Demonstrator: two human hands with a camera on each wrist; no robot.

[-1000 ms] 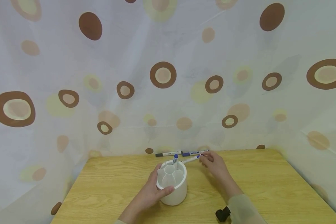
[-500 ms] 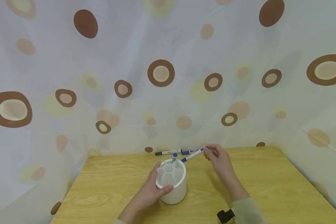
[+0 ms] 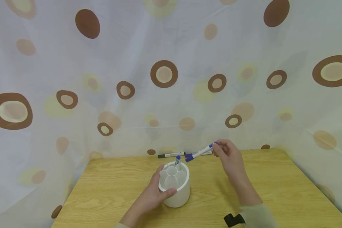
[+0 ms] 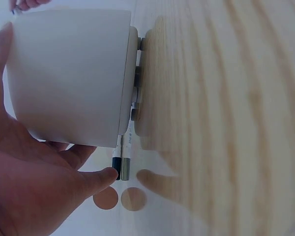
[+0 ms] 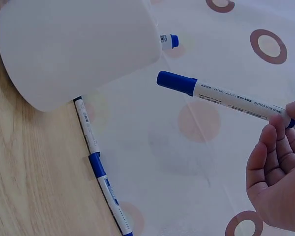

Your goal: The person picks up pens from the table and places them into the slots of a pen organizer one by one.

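Note:
A white round pen holder (image 3: 180, 197) with curved dividers stands on the table in the head view. My left hand (image 3: 150, 195) grips it from the left, thumb across the near side and fingers around the far side. Out of its back compartment sticks a marker with a blue end (image 3: 178, 160). Up and to the right of the holder, my right hand (image 3: 229, 158) pinches a white marker with a blue cap (image 5: 176, 82) by its tail end. The marker slants, cap end lower and pointing toward the holder, apart from it.
Along the table's back edge lie a black-capped marker (image 3: 171, 155) and a blue-capped marker (image 5: 112, 199), end to end. A spotted curtain (image 3: 165, 104) hangs behind the wooden table (image 3: 114, 177). A black wrist device (image 3: 234, 219) sits by the right sleeve.
My right hand has lifted the white marker from beside the holder, up and to the right, its cap now clear of the rim. The left hand keeps its grip on the holder.

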